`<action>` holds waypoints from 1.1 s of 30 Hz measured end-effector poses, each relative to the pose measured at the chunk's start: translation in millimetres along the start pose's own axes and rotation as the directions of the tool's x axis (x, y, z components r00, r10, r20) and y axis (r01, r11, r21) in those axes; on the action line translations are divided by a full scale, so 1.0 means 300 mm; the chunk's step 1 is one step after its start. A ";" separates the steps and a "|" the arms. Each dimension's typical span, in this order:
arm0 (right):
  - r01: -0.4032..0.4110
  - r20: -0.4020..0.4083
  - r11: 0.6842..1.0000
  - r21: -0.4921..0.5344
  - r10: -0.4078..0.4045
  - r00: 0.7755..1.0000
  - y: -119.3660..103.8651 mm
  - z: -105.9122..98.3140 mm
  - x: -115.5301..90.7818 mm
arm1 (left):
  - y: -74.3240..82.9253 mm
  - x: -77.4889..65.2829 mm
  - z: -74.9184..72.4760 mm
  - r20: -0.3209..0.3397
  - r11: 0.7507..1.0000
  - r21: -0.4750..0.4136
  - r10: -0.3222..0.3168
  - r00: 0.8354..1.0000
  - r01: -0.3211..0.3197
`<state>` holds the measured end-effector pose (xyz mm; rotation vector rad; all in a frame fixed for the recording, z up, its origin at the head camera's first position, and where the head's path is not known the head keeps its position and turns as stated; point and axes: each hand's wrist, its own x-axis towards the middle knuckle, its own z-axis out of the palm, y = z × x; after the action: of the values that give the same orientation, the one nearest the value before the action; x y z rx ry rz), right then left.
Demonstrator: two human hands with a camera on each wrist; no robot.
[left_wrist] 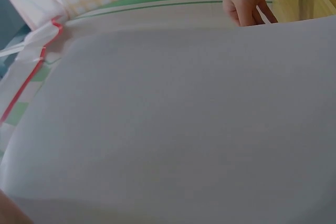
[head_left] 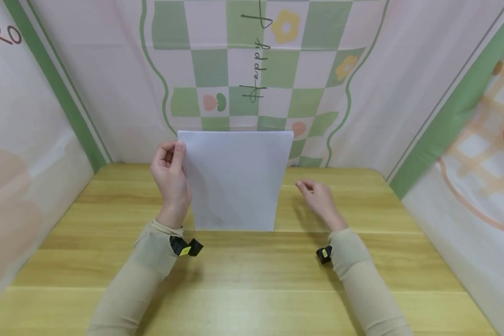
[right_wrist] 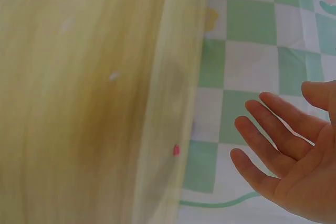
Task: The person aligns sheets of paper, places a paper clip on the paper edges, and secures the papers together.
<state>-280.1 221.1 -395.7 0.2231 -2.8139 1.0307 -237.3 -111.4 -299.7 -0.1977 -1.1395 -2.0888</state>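
Your left hand (head_left: 172, 175) pinches white paper (head_left: 237, 182) near its upper left corner, thumb across the front, and holds it upright over a wood-grain table (head_left: 252, 289), before a green-and-white checked cloth (head_left: 210, 67). Your right hand (head_left: 319, 198) grips nothing, its fingers loose and parted, near the paper's right side but not touching it. Whether the lower edge meets the wood cannot be told. The step in hand appears to be supporting the paper by one side, best done with a light, firm pinch that does not crease the corner. A steady wrist should check any swing in the free side; if it bows, a gentle touch from your right fingertips at the opposite edge would level it. Should you tilt it, lift the lower edge clear first, lest it catch on the table. By count: two hands, two sleeves (head_left: 138, 280), two black wrist cameras (head_left: 180, 245), one table and one visible face of paper; whether you hold a single sheet or several together is unclear. Two yellow flowers (head_left: 294, 23) show on the cloth in the head view.
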 end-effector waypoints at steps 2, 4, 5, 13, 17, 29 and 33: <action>-0.009 0.011 1.000 -0.010 0.009 1.000 0.013 -0.004 0.001 | 0.000 -0.001 0.001 0.000 1.000 -0.001 0.001 1.000 -0.001; -0.023 0.023 1.000 -0.015 0.024 0.999 0.025 -0.006 0.003 | 0.000 -0.001 0.001 0.003 1.000 0.001 0.000 1.000 0.000; -0.029 0.028 0.999 -0.014 0.029 0.999 0.032 -0.007 0.005 | 0.000 -0.001 0.000 0.005 1.000 0.003 0.000 1.000 0.000; -0.133 0.060 0.991 -0.001 0.132 0.989 0.072 -0.020 0.013 | 0.002 -0.006 0.000 0.011 1.000 0.008 -0.006 1.000 0.006; -0.149 0.055 0.989 -0.014 0.149 0.987 0.081 -0.031 0.015 | 0.002 -0.007 0.000 0.013 1.000 0.005 -0.004 1.000 0.004; -0.179 0.113 0.979 -0.100 0.190 0.975 0.101 -0.037 0.021 | 0.003 -0.007 -0.004 0.016 1.000 0.017 -0.009 1.000 0.009; -0.186 0.132 0.977 -0.103 0.199 0.971 0.101 -0.041 0.021 | 0.003 -0.007 -0.003 0.017 1.000 0.022 -0.011 1.000 0.011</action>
<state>-290.9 251.4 -404.5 0.0130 -3.0516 0.9564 -234.8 -111.3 -300.6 -0.1993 -1.1756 -2.0871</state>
